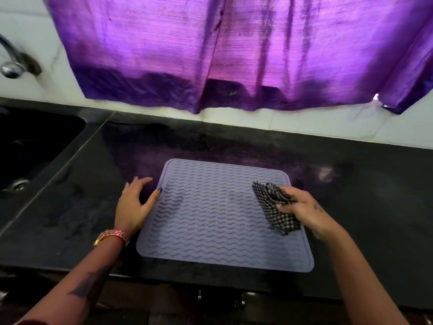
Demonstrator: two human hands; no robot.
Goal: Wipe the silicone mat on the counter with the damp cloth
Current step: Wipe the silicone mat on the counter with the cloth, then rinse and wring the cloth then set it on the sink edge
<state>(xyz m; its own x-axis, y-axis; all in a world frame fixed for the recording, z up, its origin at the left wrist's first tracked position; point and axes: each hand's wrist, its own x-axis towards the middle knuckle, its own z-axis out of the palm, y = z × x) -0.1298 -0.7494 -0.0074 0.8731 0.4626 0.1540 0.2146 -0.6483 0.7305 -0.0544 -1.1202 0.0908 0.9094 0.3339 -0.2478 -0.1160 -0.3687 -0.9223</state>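
A grey silicone mat with wavy ridges lies flat on the black counter, near its front edge. My right hand grips a black-and-white checked cloth and holds it down on the mat's right side. My left hand rests flat with spread fingers at the mat's left edge. Its thumb lies on the mat and its fingers on the counter.
A dark sink is sunk into the counter at the left, with a metal tap above it. A purple curtain hangs over the white tiled wall behind. Cabinet handles show below the counter's front edge.
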